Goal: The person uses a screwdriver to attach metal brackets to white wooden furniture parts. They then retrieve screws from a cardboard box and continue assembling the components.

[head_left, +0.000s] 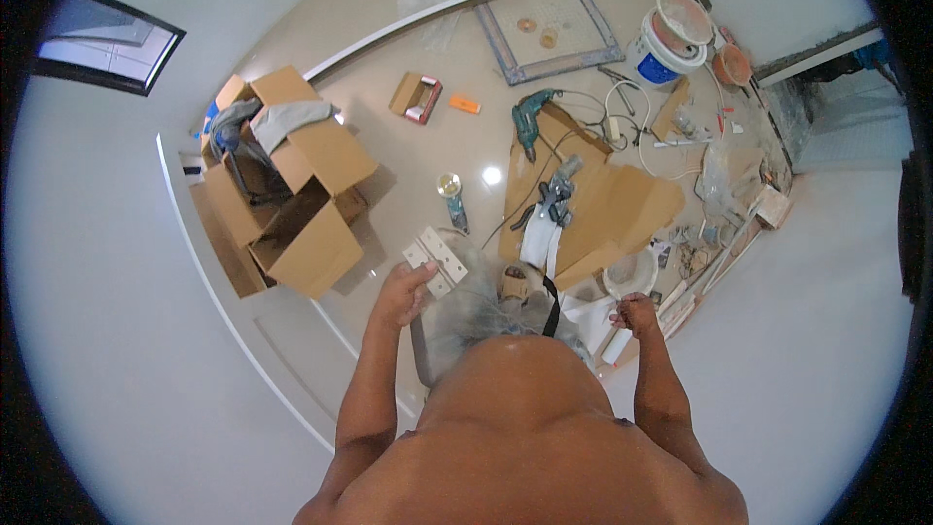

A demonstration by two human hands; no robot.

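My left hand (394, 297) is closed on a pale metal butt hinge (445, 270), with its leaves spread and screw holes showing. The thumb presses on the hinge's near edge, in front of my body at the left. My right hand (637, 315) is held out low on the right, its fingers curled together. Whatever is in those fingers, if anything, is too small to make out. In this view a round whitish container (631, 272) appears just past that hand. Below the hinge spreads a greyish, plastic-like covering (457, 306).
Open cardboard boxes (326, 248) stand at the left. A teal drill (526, 126) and its cables lie by flattened cardboard (632, 199). Nearer is a handheld power tool (453, 204). Farther off are a small open box (418, 99), a frame (501, 63) and a white bucket (653, 60).
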